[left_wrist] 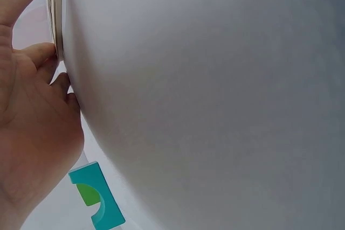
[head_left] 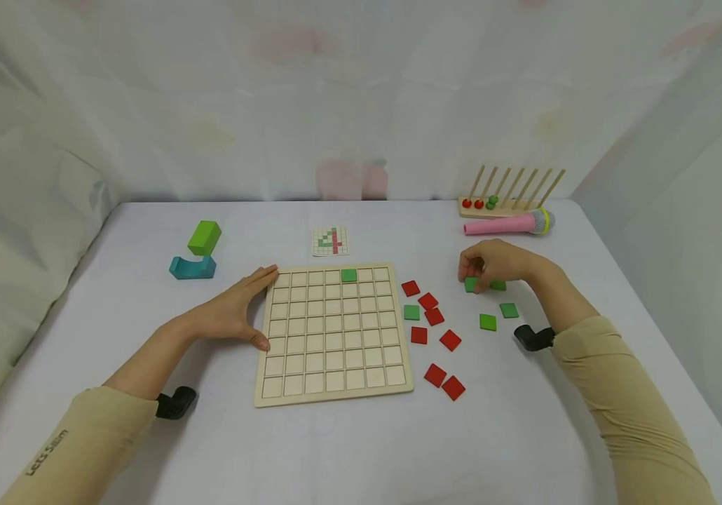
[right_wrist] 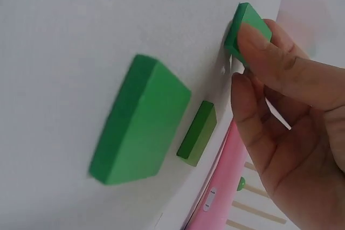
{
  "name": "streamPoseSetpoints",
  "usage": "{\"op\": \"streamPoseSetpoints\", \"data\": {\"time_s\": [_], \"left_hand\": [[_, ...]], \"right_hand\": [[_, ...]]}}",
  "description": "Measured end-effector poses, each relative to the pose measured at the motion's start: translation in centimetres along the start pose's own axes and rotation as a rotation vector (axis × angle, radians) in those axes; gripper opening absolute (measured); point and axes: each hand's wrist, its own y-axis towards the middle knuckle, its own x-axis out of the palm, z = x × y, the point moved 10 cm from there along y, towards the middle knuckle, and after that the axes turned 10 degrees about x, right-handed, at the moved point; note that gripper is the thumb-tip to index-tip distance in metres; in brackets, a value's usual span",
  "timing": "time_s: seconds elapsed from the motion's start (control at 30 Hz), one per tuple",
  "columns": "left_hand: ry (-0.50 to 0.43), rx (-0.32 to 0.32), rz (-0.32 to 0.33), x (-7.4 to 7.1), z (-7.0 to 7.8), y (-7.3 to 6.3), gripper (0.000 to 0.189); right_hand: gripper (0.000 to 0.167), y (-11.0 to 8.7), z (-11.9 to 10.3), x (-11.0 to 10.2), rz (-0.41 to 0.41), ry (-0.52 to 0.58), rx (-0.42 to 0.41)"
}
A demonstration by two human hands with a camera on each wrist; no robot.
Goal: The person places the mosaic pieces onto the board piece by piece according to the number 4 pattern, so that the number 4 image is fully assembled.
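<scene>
A pale wooden grid board (head_left: 334,403) lies flat on the table, with one green tile (head_left: 349,275) in a top-row cell. My left hand (head_left: 228,308) rests against the board's left edge, thumb and fingers spread apart along it; the left wrist view shows the fingertips at the board's side. Between thumb and fingers, my right hand (head_left: 500,263) pinches a green square tile (right_wrist: 253,29). Near that hand lie more green tiles, one large in the right wrist view (right_wrist: 143,122), another narrow green tile (right_wrist: 198,133) behind it.
Several red tiles (head_left: 451,340) and a green tile (head_left: 411,313) lie right of the board. A patterned card (head_left: 331,241) sits behind it. At back right are a pink microphone (head_left: 506,224) and a pegged bead rack (head_left: 493,212). Green (head_left: 205,238) and teal blocks (head_left: 193,268) lie left.
</scene>
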Motion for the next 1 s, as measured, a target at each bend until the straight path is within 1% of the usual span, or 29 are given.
{"op": "streamPoseSetpoints", "data": {"time_s": [0.17, 0.3, 0.37, 0.5, 0.6, 0.73, 1.0], "left_hand": [[-0.012, -0.001, -0.001, 0.0, 0.1, -0.1, 0.139], [-0.01, 0.002, 0.003, 0.0, 0.0, -0.1, 0.14], [-0.005, 0.002, 0.002, 0.1, 0.0, -0.1, 0.14], [-0.001, 0.006, 0.001, 0.0, 0.0, 0.1, 0.14], [-0.003, 0.004, 0.0, 0.0, 0.0, 0.1, 0.14], [-0.007, 0.001, 0.002, 0.0, -0.1, 0.1, 0.14], [-0.008, -0.005, -0.002, -0.1, 0.0, 0.0, 0.139]], "right_hand": [[0.014, 0.2, -0.8, -0.2, 0.018, 0.019, -0.028], [0.011, 0.4, -2.3, -0.7, 0.073, 0.041, -0.072], [0.01, 0.4, -3.0, -0.9, 0.107, 0.051, -0.077], [0.008, 0.4, -4.8, -1.3, 0.162, 0.086, -0.104], [0.008, 0.3, -6.4, -1.3, 0.193, 0.116, -0.147], [0.008, 0.6, -8.3, -1.0, 0.21, 0.145, -0.192], [0.007, 1.4, -11.7, -0.9, 0.247, 0.165, -0.259]]}}
